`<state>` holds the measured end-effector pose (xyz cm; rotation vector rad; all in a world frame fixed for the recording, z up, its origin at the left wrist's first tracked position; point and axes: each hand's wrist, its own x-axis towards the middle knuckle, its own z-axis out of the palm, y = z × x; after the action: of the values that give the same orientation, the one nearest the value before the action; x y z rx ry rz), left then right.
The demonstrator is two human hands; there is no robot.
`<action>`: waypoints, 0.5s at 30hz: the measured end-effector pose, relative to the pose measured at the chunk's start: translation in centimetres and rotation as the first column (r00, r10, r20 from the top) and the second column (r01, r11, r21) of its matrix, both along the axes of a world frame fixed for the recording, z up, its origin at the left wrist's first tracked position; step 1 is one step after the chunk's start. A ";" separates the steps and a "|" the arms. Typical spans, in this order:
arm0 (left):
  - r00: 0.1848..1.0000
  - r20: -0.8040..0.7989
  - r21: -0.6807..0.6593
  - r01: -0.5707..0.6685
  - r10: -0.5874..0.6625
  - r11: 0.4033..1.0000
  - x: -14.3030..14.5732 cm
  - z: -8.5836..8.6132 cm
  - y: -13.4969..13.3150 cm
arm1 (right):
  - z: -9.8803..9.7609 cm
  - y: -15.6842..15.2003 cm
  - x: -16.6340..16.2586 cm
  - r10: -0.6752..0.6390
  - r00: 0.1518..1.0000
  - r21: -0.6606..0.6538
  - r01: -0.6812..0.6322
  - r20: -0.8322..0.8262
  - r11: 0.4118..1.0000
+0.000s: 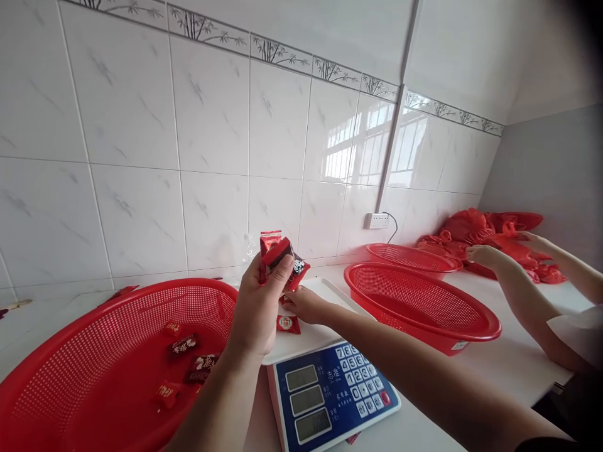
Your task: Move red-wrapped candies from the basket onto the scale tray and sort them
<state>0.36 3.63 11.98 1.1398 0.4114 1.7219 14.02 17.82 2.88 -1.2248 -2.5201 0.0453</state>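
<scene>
My left hand (257, 301) is closed around a few small red and dark wrapped snack packets (282, 257), thumb pressed on top, above the white tray of a scale. Just behind it, my right hand (306, 306) reaches down to the tray, its fingers closed on a red packet (285, 300) that is partly hidden. Another red packet (287, 324) with a pale round label lies flat on the scale tray (325, 289). The blue keypad and display panel (332, 395) of the scale faces me.
At left stands a large red basket (188, 289) with several packets inside. Another red basket (424, 307) is right of the scale, a further red basket (409, 256) behind it. Red bags (471, 229) are piled far right, where another person's hands (487, 256) work. A tiled wall runs behind.
</scene>
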 end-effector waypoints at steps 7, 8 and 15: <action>1.000 -0.028 0.025 0.005 -0.005 1.000 0.0 0.0 -0.3 | 1.0 -0.9 6.3 -0.242 0.962 0.081 0.253 -0.130 0.964; 1.000 -0.030 0.028 0.002 -0.002 1.000 0.0 0.1 -0.3 | 1.4 -1.1 7.6 -0.276 0.950 0.098 0.291 -0.145 0.952; 0.998 -0.060 0.034 0.017 -0.015 0.999 0.0 -0.2 -0.1 | 3.0 -2.3 17.6 -0.490 0.852 0.197 0.520 -0.184 0.831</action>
<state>0.39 3.54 11.74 1.2190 0.4093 1.6903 31.59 15.49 5.89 -1.6794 -1.9467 -0.2943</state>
